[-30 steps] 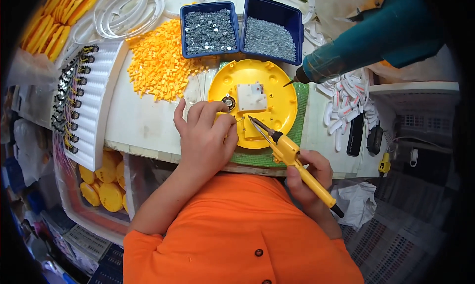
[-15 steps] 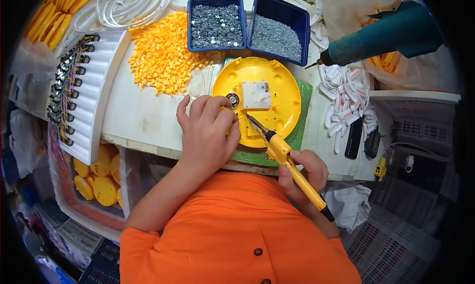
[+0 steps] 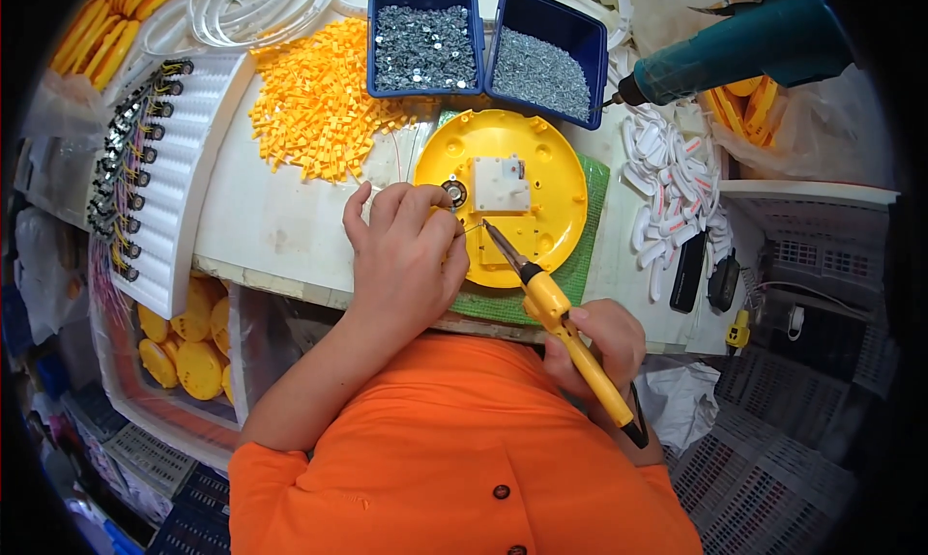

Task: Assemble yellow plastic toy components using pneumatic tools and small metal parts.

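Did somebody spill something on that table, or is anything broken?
Maybe spilled: the small orange pieces lie in a loose heap right on the table, while the shiny grey bits sit in blue tubs. It might be on purpose, though. I see no breaks in the round yellow shell.

The white worktable [image 3: 280,241] is crowded: ridged white tray [image 3: 190,188] at left, yellow-orange heap of small parts [image 3: 314,105] next, two blue tubs [image 3: 425,93] behind, green mat [image 3: 595,192] up front bearing the round yellow shell [image 3: 561,192], white plastic pieces [image 3: 665,168] piled right!
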`<control>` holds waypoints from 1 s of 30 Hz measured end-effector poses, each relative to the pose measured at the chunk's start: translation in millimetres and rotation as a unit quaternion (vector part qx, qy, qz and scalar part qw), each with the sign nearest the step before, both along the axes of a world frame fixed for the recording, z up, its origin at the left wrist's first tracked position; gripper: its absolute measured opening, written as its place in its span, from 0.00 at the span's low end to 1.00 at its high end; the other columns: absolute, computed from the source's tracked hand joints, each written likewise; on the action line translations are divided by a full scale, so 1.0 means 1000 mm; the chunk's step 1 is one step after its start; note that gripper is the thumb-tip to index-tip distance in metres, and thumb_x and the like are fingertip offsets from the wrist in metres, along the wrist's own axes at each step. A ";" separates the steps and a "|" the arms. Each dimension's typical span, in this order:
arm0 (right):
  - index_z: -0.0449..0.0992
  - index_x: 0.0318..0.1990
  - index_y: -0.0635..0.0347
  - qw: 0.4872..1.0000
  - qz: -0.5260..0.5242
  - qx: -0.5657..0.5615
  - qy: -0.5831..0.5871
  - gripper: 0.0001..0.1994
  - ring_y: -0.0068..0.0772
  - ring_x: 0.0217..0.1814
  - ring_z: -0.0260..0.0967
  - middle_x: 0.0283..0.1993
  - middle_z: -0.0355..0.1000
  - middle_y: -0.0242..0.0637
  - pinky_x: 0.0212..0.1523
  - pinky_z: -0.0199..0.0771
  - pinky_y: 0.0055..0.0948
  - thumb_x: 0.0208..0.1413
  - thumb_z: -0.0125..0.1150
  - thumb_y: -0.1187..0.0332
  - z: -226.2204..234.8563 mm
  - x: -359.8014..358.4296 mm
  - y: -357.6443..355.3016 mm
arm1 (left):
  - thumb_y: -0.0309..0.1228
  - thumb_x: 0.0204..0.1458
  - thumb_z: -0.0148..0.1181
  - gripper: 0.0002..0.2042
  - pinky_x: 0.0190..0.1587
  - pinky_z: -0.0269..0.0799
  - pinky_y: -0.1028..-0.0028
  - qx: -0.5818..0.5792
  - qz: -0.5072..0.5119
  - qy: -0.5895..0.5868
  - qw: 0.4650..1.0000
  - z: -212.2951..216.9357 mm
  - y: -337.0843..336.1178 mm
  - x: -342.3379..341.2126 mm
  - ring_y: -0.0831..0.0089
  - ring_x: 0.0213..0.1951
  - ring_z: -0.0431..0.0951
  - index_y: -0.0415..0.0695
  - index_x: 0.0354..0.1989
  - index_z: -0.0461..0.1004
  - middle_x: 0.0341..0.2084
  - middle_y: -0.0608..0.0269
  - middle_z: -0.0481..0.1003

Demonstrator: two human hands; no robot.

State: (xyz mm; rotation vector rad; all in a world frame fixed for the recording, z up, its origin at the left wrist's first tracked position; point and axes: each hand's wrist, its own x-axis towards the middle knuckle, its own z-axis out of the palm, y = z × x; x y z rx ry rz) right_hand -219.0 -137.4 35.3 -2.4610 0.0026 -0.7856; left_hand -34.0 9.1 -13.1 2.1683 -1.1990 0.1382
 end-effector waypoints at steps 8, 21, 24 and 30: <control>0.70 0.48 0.63 0.997 -0.051 -0.004 -0.061 0.22 0.35 0.17 0.67 0.24 0.69 0.36 0.19 0.69 0.32 0.44 0.69 0.73 -0.006 -0.009 -0.005 | 0.29 0.47 0.65 0.06 0.63 0.51 0.48 0.008 -0.005 -0.007 1.000 0.000 -0.001 0.000 0.63 0.53 0.69 0.46 0.32 0.75 0.43 0.66 0.73; 0.70 0.50 0.64 0.997 -0.056 0.002 -0.061 0.22 0.37 0.19 0.69 0.25 0.71 0.38 0.20 0.71 0.32 0.47 0.68 0.72 -0.007 -0.013 -0.006 | 0.29 0.47 0.65 0.06 0.63 0.50 0.47 0.013 -0.004 -0.014 1.000 0.002 -0.001 0.000 0.63 0.53 0.69 0.46 0.32 0.75 0.44 0.66 0.73; 0.69 0.50 0.64 0.997 -0.055 0.008 -0.058 0.22 0.37 0.19 0.69 0.25 0.71 0.38 0.20 0.71 0.32 0.47 0.68 0.71 -0.008 -0.014 -0.006 | 0.29 0.47 0.65 0.06 0.63 0.50 0.47 0.010 -0.004 -0.014 1.000 0.002 -0.001 -0.001 0.63 0.53 0.70 0.46 0.32 0.75 0.44 0.66 0.73; 0.69 0.50 0.64 0.996 -0.056 0.007 -0.067 0.22 0.37 0.19 0.69 0.25 0.71 0.39 0.20 0.71 0.32 0.47 0.68 0.71 -0.011 -0.015 -0.006 | 0.29 0.48 0.65 0.06 0.63 0.50 0.48 0.010 -0.002 -0.014 1.000 0.001 -0.001 -0.001 0.63 0.53 0.70 0.46 0.32 0.75 0.44 0.66 0.73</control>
